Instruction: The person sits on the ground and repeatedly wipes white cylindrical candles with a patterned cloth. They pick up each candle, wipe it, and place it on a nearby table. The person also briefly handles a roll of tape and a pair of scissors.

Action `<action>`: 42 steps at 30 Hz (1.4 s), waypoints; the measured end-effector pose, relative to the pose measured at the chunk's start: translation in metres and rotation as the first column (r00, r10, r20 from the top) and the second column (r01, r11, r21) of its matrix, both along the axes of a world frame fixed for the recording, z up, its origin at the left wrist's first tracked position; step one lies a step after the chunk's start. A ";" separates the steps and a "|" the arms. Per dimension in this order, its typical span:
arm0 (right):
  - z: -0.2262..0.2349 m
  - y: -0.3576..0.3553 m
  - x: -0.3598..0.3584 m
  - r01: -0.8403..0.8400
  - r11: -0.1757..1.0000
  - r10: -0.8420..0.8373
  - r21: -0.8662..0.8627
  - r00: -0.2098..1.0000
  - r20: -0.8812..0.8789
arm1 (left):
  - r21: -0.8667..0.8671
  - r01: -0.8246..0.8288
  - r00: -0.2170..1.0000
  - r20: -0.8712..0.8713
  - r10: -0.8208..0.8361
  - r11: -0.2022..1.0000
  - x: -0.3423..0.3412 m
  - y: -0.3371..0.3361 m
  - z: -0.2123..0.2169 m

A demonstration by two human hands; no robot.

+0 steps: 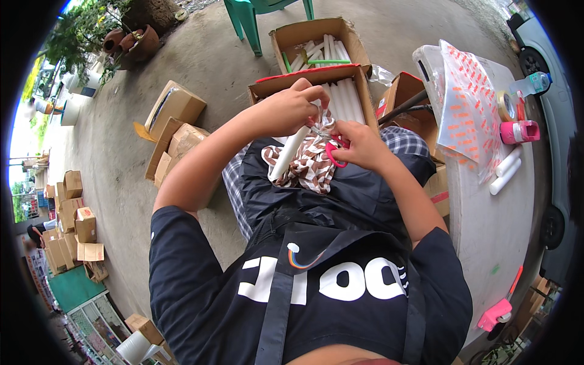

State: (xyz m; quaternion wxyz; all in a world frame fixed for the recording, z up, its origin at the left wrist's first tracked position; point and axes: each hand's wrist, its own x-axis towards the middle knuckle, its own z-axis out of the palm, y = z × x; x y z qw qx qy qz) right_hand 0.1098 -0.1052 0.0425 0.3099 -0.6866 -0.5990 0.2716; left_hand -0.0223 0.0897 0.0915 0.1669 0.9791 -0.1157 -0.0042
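While both hands grip, left hand (292, 109) on white tube (287, 155), right hand (359, 146) on red scissors (333, 152), box rim (304, 78) just ahead.

Soft, even daylight around our hands (322, 131); shadows beneath them are faint. We see sharp focus at centre, fisheye bending and black vignetting toward the rim.

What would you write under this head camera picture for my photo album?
Seated person's left hand holds a white tube over patterned cloth while the right hand works red-handled scissors.
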 end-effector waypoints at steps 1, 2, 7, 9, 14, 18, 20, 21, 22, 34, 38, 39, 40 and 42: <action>-0.002 0.001 0.001 -0.014 1.000 0.014 0.015 1.000 -0.006 | -0.003 -0.002 1.000 0.005 0.002 1.000 -0.001 0.000 0.000; -0.004 0.001 0.002 -0.022 1.000 0.022 0.019 1.000 0.000 | -0.003 -0.003 1.000 0.014 0.003 1.000 -0.002 0.000 0.000; -0.002 0.001 0.004 -0.054 0.998 0.053 0.030 0.997 0.051 | -0.008 0.008 0.999 0.038 -0.008 1.000 -0.002 0.001 -0.003; 0.008 0.002 0.002 -0.060 0.998 0.060 0.002 0.997 0.055 | 0.018 0.005 0.998 0.069 -0.006 1.000 -0.004 0.002 -0.003; 0.012 0.008 -0.006 -0.039 0.999 0.036 0.029 0.993 0.115 | 0.010 0.028 0.996 0.089 -0.029 1.000 -0.007 0.003 0.002; 0.008 0.016 -0.005 -0.087 0.995 0.081 0.055 0.991 0.109 | 0.041 -0.007 0.996 0.089 0.004 0.999 -0.012 0.006 0.004; 0.006 0.019 -0.003 -0.116 0.991 0.110 0.067 0.990 0.086 | 0.058 -0.014 0.995 0.097 0.008 0.998 -0.013 0.007 0.005; 0.007 0.020 -0.002 -0.125 0.990 0.121 0.063 0.990 0.068 | 0.068 -0.007 0.995 0.104 0.000 0.998 -0.013 0.008 0.006; 0.007 0.020 -0.002 -0.134 0.989 0.131 0.060 0.990 0.049 | 0.078 0.000 0.994 0.111 -0.008 0.997 -0.013 0.009 0.006; 0.001 0.019 0.006 -0.010 0.977 -0.040 -0.212 0.972 -0.232 | -0.869 -0.480 0.872 -0.458 0.174 0.116 -0.052 -0.004 -0.104; -0.011 0.006 0.013 0.010 0.994 -0.024 -0.106 0.991 -0.129 | -0.858 -0.513 0.798 -0.468 0.379 0.021 -0.050 -0.038 -0.106; -0.012 0.002 0.014 0.032 0.991 -0.037 -0.129 0.998 -0.042 | -0.864 -0.503 0.796 -0.453 0.402 0.023 -0.051 -0.039 -0.106; -0.012 0.000 0.015 0.026 0.993 -0.028 -0.111 1.000 -0.012 | -0.869 -0.493 0.793 -0.437 0.424 0.026 -0.051 -0.040 -0.106; -0.009 -0.004 0.016 0.018 0.997 -0.014 -0.077 0.999 0.052 | -0.856 -0.515 0.783 -0.448 0.432 0.046 -0.052 -0.043 -0.105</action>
